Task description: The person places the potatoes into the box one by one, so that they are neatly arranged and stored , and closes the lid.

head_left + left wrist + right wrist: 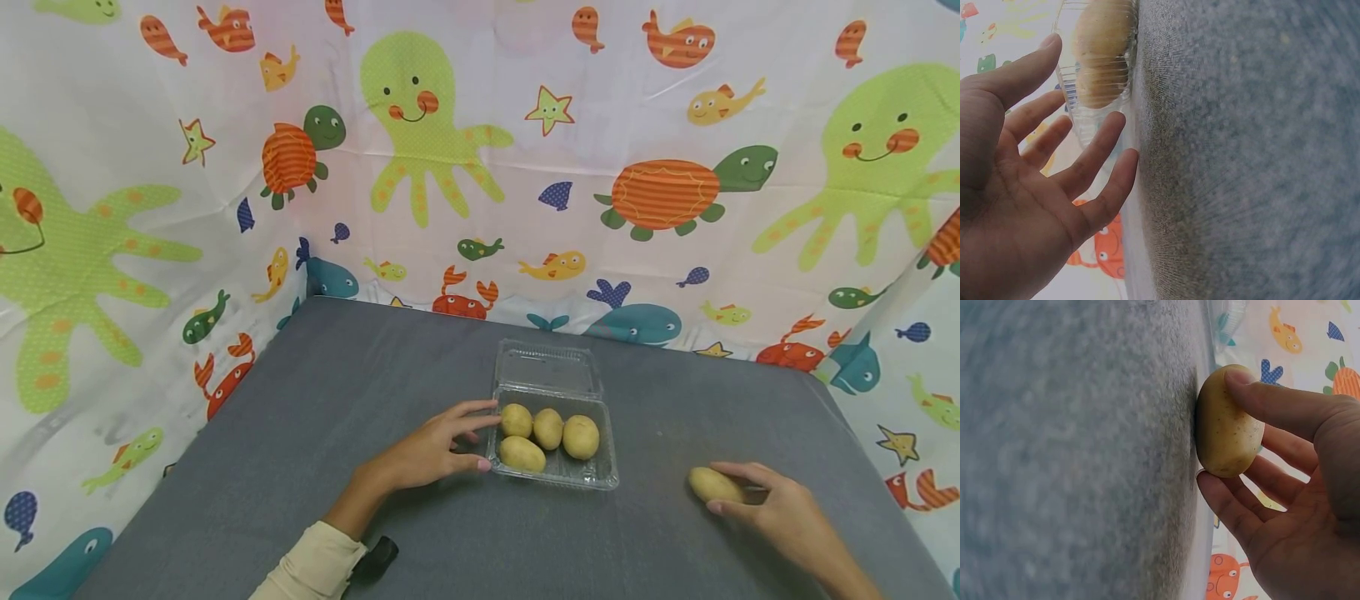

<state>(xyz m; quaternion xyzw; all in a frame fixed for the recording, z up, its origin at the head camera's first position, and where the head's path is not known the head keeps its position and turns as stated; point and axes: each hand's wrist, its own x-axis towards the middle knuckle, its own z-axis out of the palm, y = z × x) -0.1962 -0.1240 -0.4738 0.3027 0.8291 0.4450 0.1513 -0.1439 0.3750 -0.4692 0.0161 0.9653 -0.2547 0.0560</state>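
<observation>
A clear plastic clamshell container [555, 478] stands with its lid [547, 368] folded back and several yellow potatoes [581, 437] in its base. At its left side is my left hand [435, 446], thumb and fingertips at the rim, the fingers spread and fairly straight. In the left wrist view that hand [1041, 181] curves loosely beside the container wall [1069, 94]. Off to the right, my right hand [780, 508] grips a single potato [716, 485] on the table. The right wrist view shows the thumb over this potato [1229, 425] and the fingers around its far side.
The grey tabletop [660, 550] runs back to a white cloth [525, 250] printed with sea animals, which also hangs at both sides. A black band [375, 560] sits at the left wrist, by a beige sleeve [315, 567].
</observation>
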